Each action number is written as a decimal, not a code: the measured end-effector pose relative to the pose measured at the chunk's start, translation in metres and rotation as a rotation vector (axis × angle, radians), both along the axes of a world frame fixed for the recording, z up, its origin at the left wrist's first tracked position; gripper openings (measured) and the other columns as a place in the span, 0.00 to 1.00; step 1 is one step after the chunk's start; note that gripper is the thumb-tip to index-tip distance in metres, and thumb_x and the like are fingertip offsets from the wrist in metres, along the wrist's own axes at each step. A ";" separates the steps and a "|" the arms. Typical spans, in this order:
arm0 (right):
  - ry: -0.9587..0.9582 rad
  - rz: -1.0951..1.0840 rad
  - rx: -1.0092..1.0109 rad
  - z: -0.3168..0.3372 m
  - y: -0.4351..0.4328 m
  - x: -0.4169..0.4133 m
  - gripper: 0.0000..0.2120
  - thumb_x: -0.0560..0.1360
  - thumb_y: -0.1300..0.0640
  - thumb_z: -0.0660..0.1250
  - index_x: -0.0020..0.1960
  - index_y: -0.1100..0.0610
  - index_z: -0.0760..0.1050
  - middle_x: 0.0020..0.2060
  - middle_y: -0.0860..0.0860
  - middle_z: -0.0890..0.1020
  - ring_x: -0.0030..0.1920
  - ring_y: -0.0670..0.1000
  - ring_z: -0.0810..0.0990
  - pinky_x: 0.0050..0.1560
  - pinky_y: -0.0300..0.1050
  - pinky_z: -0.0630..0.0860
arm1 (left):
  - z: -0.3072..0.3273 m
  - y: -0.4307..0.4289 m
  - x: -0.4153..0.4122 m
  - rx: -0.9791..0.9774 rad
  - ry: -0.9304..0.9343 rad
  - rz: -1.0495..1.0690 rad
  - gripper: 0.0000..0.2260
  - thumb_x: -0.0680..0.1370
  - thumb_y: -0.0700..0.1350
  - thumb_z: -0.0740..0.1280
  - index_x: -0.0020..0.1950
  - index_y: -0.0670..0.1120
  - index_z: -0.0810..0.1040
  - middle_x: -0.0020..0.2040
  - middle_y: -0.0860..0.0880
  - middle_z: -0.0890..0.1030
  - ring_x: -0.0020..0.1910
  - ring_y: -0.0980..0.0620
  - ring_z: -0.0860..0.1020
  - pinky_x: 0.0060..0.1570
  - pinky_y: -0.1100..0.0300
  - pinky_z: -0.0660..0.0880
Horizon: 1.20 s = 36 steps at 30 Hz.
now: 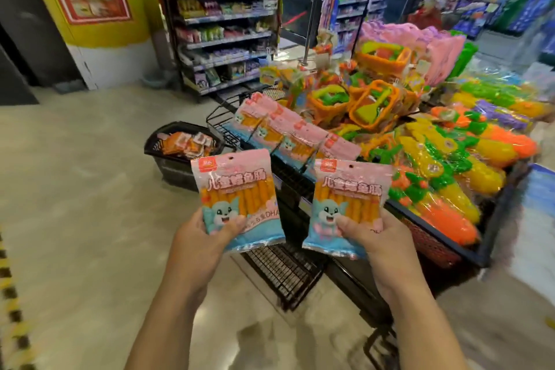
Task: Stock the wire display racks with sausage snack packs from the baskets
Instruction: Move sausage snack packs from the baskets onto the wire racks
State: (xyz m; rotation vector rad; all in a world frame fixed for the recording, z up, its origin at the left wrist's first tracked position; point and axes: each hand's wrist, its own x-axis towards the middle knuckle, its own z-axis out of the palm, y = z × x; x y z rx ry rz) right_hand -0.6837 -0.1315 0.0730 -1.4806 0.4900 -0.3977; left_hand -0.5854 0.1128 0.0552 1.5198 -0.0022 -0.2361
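Observation:
My left hand [207, 237] grips the lower edge of one pink-and-blue sausage snack pack [237, 189], held upright. My right hand [372, 234] holds a second, identical sausage snack pack [348, 198] the same way, beside the first. Both packs hover in front of a black wire display rack [285, 267]. The rack's upper tier [222, 117] carries several of the same packs [282, 129] lying in rows. A black basket [177, 159] stands on the floor left of the rack, with orange-and-white snack packs [189, 143] inside.
A low bin of bright plastic toys [444, 165] and orange toy baskets [369, 108] sits right of the rack. Store shelving [225, 39] stands behind. A yellow pillar [99, 9] rises at back left. Open floor [75, 204] lies to the left.

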 end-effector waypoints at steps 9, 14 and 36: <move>-0.004 0.024 0.040 -0.031 -0.012 0.140 0.13 0.71 0.58 0.79 0.53 0.59 0.83 0.48 0.58 0.88 0.38 0.50 0.87 0.36 0.41 0.80 | -0.007 -0.008 0.125 0.081 -0.017 0.006 0.12 0.76 0.41 0.76 0.58 0.49 0.82 0.50 0.53 0.88 0.50 0.54 0.86 0.47 0.60 0.78; -0.033 -0.006 0.028 -0.031 -0.030 0.224 0.09 0.72 0.60 0.79 0.49 0.49 0.85 0.48 0.50 0.89 0.51 0.55 0.87 0.55 0.53 0.81 | 0.000 -0.025 0.210 0.118 -0.055 -0.010 0.12 0.75 0.42 0.76 0.57 0.49 0.83 0.51 0.54 0.87 0.50 0.55 0.85 0.48 0.60 0.79; 0.304 -0.681 0.127 -0.124 -0.081 0.280 0.09 0.73 0.59 0.79 0.52 0.53 0.84 0.43 0.46 0.88 0.44 0.46 0.87 0.43 0.40 0.77 | -0.133 -0.219 0.411 0.478 -0.007 -0.860 0.42 0.70 0.63 0.77 0.78 0.45 0.68 0.75 0.46 0.73 0.72 0.44 0.73 0.72 0.41 0.69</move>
